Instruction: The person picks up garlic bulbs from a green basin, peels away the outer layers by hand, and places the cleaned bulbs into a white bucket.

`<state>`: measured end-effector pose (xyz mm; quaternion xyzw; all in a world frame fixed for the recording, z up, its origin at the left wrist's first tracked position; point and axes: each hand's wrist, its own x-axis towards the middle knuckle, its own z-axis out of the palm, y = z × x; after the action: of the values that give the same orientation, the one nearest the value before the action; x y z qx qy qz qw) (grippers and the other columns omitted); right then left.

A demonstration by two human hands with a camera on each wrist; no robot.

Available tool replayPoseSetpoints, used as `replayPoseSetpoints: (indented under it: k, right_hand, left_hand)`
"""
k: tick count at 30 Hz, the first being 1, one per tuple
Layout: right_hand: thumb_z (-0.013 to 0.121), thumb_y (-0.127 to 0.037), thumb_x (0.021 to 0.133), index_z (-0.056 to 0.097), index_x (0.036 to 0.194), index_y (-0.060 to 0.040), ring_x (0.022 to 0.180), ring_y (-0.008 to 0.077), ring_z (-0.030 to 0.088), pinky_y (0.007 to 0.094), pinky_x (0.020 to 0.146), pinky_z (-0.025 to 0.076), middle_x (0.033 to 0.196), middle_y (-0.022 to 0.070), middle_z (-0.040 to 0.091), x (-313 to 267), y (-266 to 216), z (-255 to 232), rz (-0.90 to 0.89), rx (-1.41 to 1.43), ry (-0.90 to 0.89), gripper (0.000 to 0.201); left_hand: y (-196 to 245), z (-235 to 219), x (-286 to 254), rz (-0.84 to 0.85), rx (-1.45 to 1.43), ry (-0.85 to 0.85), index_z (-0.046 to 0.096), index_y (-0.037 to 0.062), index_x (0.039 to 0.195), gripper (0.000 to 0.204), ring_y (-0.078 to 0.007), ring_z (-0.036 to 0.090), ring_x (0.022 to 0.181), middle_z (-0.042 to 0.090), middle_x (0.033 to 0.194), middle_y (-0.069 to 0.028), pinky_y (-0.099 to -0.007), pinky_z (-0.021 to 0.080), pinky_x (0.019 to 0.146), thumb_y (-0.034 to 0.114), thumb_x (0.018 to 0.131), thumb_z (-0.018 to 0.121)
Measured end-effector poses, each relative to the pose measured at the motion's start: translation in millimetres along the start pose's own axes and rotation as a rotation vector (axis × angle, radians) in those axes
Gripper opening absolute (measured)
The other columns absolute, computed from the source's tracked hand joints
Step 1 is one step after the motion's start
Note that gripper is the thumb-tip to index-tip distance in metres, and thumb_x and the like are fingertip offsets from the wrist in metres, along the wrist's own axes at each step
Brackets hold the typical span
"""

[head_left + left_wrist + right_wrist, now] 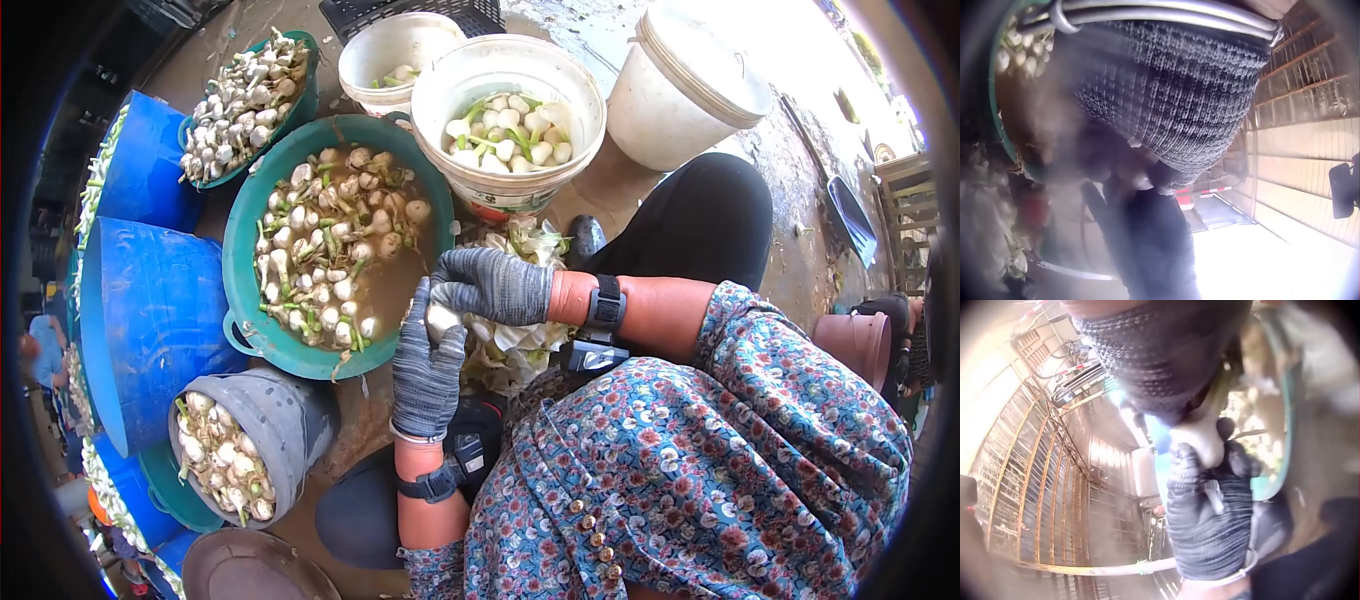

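Note:
Both hands wear grey knitted gloves and meet over a pile of pale peelings (510, 350). My left hand (425, 370) grips a white garlic bulb (441, 318), thumb on one side and fingers on the other. From the other side, my right hand (490, 285) pinches the same bulb with curled fingers. In the right wrist view the smooth bulb (1207, 440) shows between the left glove (1210, 512) and the right glove (1154, 356), with a greenish stem above it. The left wrist view is blurred there, and the gloves mostly hide the bulb.
A green basin (235, 270) of murky water with garlic bulbs stands beside the hands. Beyond it is a white bucket (590, 110) with peeled bulbs. A grey bucket (310, 420) of unpeeled garlic, blue drums (150, 320) and another white bucket (650, 110) stand around.

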<state>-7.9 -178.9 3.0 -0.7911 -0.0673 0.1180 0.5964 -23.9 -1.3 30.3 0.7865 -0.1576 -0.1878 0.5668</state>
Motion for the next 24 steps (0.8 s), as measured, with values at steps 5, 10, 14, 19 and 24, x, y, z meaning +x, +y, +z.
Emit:
replayPoseSetpoints:
  k: [5, 10, 14, 19, 24]
  right_hand:
    - [0.060, -0.024, 0.092, 0.058, 0.098, -0.0025, 0.080, 0.0275, 0.062, 0.0372, 0.073, 0.049, 0.088, 0.0150, 0.063, 2, -4, 5, 0.203, -0.041, 0.067, 0.022]
    - [0.060, -0.022, 0.089, 0.055, 0.093, -0.0042, 0.078, 0.0376, 0.059, 0.0423, 0.068, 0.048, 0.082, 0.0166, 0.060, -7, -9, 6, -0.296, -0.292, 0.248, 0.019]
    - [0.058, -0.022, 0.091, 0.056, 0.096, -0.0028, 0.080, 0.0386, 0.059, 0.0430, 0.070, 0.048, 0.085, 0.0187, 0.061, -3, -7, 9, -0.112, -0.216, 0.254, 0.020]
    - [0.057, -0.024, 0.094, 0.059, 0.098, 0.0004, 0.079, 0.0344, 0.060, 0.0400, 0.073, 0.048, 0.081, 0.0190, 0.061, 7, 5, -2, 0.284, -0.043, 0.215, 0.025]
    - [0.060, -0.028, 0.089, 0.064, 0.096, 0.0000, 0.084, 0.0374, 0.063, 0.0413, 0.076, 0.049, 0.090, 0.0227, 0.066, 6, 44, -22, 0.226, -0.265, 0.218, 0.029]
  left_hand:
    - [-6, 11, -1, 0.113, 0.063, 0.065, 0.035, -0.0004, 0.142, 0.060, -0.0231, 0.051, 0.115, 0.051, 0.128, -0.0166, -0.0361, 0.041, 0.100, 0.014, 0.088, 0.060]
    - [-3, 5, 3, -0.280, -0.279, 0.138, 0.044, -0.0014, 0.130, 0.047, -0.0199, 0.054, 0.105, 0.054, 0.118, -0.0121, -0.0338, 0.043, 0.096, 0.006, 0.086, 0.060]
    - [-25, 13, 7, 0.004, -0.018, 0.156, 0.044, -0.0011, 0.131, 0.046, -0.0213, 0.055, 0.109, 0.055, 0.121, -0.0125, -0.0334, 0.043, 0.098, 0.004, 0.087, 0.056]
    - [-14, 18, 11, 0.109, 0.096, 0.137, 0.043, -0.0002, 0.132, 0.049, -0.0202, 0.054, 0.111, 0.054, 0.125, -0.0121, -0.0319, 0.044, 0.098, -0.003, 0.084, 0.051]
    - [-16, 12, 11, -0.103, -0.276, 0.074, 0.053, -0.0002, 0.124, 0.040, -0.0184, 0.056, 0.107, 0.055, 0.121, -0.0109, -0.0286, 0.048, 0.091, -0.004, 0.086, 0.043]
